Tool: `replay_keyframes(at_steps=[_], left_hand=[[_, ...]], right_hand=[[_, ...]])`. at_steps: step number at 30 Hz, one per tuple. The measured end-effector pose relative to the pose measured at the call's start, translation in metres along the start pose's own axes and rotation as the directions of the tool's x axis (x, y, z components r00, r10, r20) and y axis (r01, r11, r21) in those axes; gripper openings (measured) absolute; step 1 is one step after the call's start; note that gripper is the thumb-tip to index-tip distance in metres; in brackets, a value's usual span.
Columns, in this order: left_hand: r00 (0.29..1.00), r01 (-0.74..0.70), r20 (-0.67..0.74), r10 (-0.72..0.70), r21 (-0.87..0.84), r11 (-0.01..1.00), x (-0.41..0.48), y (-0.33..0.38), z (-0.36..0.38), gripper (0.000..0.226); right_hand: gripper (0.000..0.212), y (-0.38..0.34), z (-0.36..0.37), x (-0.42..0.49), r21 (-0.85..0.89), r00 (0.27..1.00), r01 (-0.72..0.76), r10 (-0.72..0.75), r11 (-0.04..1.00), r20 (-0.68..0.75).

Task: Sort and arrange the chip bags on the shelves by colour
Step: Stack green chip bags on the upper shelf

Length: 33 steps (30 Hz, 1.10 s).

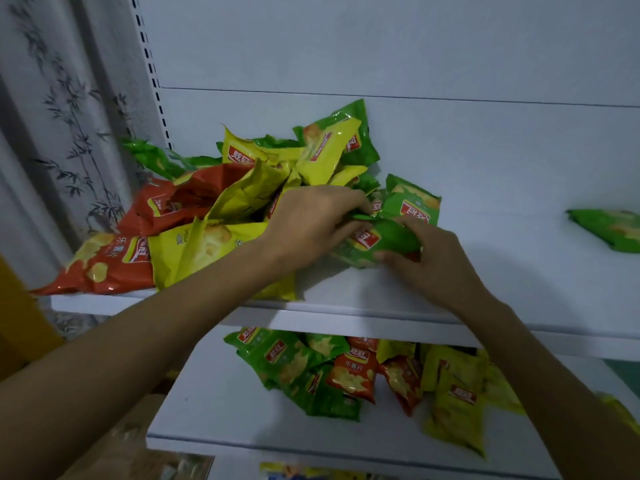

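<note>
Picking out the greens seems to be the step in hand: a green bag [384, 239] lies at the right edge of the mixed pile [239, 202] on the upper shelf [519, 271], held between both hands. The left hand [311, 220] pinches its top edge; the right hand [426, 258] curls round its near end. Next, I'd guess, it goes right, beside the lone green bag [609, 233], and needs lifting clear without dragging its neighbours along.

Dim, cool light from above. My right hand [426, 251] throws soft shadow on upper shelf [554, 289]. Glints on yellow bag [325, 150]. Frame edges bowed, lower-left corner blurred.
</note>
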<state>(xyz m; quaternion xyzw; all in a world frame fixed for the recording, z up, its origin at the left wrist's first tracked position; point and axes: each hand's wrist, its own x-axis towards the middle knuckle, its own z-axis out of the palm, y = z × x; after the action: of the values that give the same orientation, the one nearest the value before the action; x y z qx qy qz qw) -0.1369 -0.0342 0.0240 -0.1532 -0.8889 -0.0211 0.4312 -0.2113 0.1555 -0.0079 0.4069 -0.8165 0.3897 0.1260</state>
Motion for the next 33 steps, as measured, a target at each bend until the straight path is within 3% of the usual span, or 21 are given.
replay_keyframes(at_steps=[2, 5, 7, 9, 10, 12, 13, 15, 17, 22, 25, 28, 31, 33], left_hand=[[0.994, 0.102, -0.017, -0.107, -0.192, 0.976, 0.010, -0.001, 0.001, 0.044], [0.962, 0.245, 0.022, -0.271, -0.502, 0.829, 0.011, -0.003, 0.000, 0.085], [0.940, 0.329, 0.111, -0.324, -0.554, 0.765, 0.008, -0.011, 0.000, 0.096], [0.908, 0.419, 0.227, -0.353, -0.555, 0.719, 0.005, -0.017, -0.003, 0.099], [0.909, 0.417, 0.228, -0.349, -0.513, 0.751, 0.002, -0.020, -0.004, 0.100], [0.969, 0.248, 0.058, -0.242, -0.230, 0.941, -0.011, -0.026, -0.003, 0.090], [0.986, 0.157, -0.052, -0.161, -0.070, 0.985, -0.021, -0.026, -0.002, 0.082], [0.989, 0.094, -0.116, -0.090, 0.027, 0.995, -0.044, -0.022, 0.003, 0.073], [0.992, 0.122, -0.041, -0.123, -0.031, 0.992, -0.056, -0.016, 0.011, 0.079], [0.903, 0.403, -0.019, -0.429, -0.309, 0.862, -0.034, -0.010, 0.007, 0.105], [0.932, 0.362, 0.091, -0.351, -0.219, 0.906, -0.030, -0.016, 0.000, 0.092], [0.897, 0.440, 0.217, -0.385, -0.369, 0.818, -0.024, -0.013, 0.003, 0.072], [0.872, 0.488, 0.199, -0.446, -0.388, 0.781, -0.024, -0.012, 0.013, 0.060], [0.860, 0.508, 0.153, -0.487, -0.353, 0.786, -0.029, -0.013, 0.017, 0.059]], right_hand=[[0.025, 0.000, -0.004, 0.008, 0.003, 0.998, 0.008, -0.008, 1.000, -0.062], [0.014, 0.002, -0.011, 0.015, 0.105, 0.995, 0.009, 0.002, 0.994, -0.101], [0.009, 0.006, -0.016, 0.018, 0.265, 0.993, -0.005, 0.035, 0.964, -0.111], [0.019, 0.006, -0.021, 0.019, 0.483, 0.993, -0.043, 0.090, 0.875, -0.074], [0.021, 0.007, -0.022, 0.020, 0.560, 0.992, -0.069, 0.116, 0.826, -0.050], [0.021, 0.011, -0.022, 0.020, 0.627, 0.987, -0.106, 0.157, 0.771, -0.026], [0.020, 0.012, -0.020, 0.019, 0.640, 0.983, -0.123, 0.180, 0.758, -0.024], [0.016, 0.016, -0.015, 0.017, 0.635, 0.972, -0.158, 0.232, 0.756, -0.036], [0.015, 0.018, -0.010, 0.016, 0.607, 0.967, -0.185, 0.253, 0.773, -0.028], [0.019, 0.006, -0.017, 0.024, 0.576, 0.998, -0.055, 0.065, 0.816, 0.003], [0.018, 0.003, -0.028, 0.030, 0.563, 0.996, -0.009, -0.039, 0.826, 0.074], [0.018, 0.003, -0.028, 0.032, 0.524, 0.991, -0.016, -0.055, 0.852, 0.121], [0.021, 0.004, -0.032, 0.034, 0.510, 0.978, -0.100, -0.010, 0.855, 0.209], [0.033, 0.016, -0.042, 0.042, 0.504, 0.966, -0.203, 0.086, 0.839, 0.245]])
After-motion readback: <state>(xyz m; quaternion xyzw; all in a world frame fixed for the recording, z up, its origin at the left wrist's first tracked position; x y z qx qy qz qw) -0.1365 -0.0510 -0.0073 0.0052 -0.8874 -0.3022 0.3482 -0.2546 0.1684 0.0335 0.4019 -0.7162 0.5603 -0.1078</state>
